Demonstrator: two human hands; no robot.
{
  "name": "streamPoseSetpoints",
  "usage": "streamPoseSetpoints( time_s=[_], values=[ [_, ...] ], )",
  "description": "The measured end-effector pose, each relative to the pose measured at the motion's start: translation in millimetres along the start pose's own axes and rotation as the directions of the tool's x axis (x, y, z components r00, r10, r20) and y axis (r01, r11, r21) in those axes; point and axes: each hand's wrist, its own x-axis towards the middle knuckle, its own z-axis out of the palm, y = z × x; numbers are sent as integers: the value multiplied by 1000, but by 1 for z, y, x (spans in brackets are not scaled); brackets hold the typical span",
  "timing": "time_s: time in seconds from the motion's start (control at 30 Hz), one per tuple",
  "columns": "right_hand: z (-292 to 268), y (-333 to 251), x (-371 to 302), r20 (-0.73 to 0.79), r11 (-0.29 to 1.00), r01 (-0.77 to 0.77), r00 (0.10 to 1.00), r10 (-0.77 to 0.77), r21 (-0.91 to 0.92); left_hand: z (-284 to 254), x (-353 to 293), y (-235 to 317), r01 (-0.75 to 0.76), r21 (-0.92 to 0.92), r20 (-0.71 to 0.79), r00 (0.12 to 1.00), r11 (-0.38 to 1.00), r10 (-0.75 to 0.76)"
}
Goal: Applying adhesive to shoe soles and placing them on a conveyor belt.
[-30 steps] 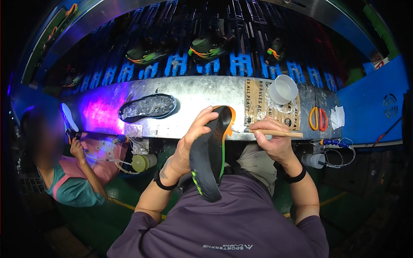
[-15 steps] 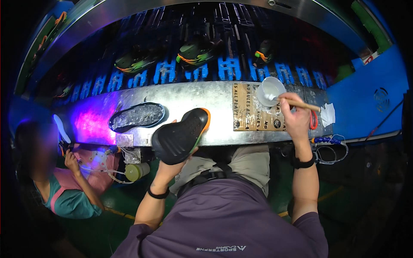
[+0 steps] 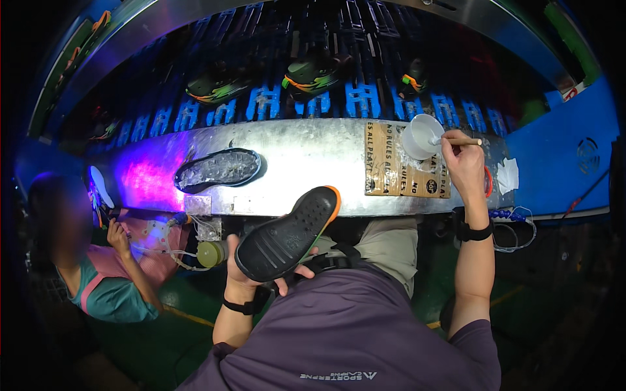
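A black shoe (image 3: 287,234) with an orange edge at its toe lies bottom up over my left hand (image 3: 240,272), close to my waist. The fingers curl round it from below, tips showing on its right side. My right hand (image 3: 465,166) pinches the wooden handle of a brush (image 3: 468,141). The brush's head reaches into a white pot (image 3: 419,135), where its tip is partly hidden. Left of the pot, a dark shoe sole (image 3: 219,171) rests on the metal bench with its glossy, wet-looking inner face up.
Brown printed cardboard (image 3: 391,179) lies under the pot on the metal bench (image 3: 306,156). Beyond, several shoes (image 3: 310,77) stand by blue holders. A white scrap (image 3: 508,176) and red ring (image 3: 488,182) lie at right. At left, a co-worker (image 3: 124,287) sits near a green-yellow container (image 3: 210,254).
My left hand has drawn the shoe down toward my body, and its bottom now faces up more fully. My right hand still has the brush at the pot, its handle now more level.
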Motion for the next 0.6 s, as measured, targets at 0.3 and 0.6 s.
streamPoseSetpoints(
  time_s=[0.3, 0.6],
  values=[
    [17, -41, -46, 206, 799, -58, 975, -83, 598, 21, 20, -21, -8, 231, -231, 971, 973, 63],
    [24, -69, -45, 94, 819, 282, 923, -374, 499, 49, 45, -24, 0, 492, -118, 991, 871, 67]
  ],
)
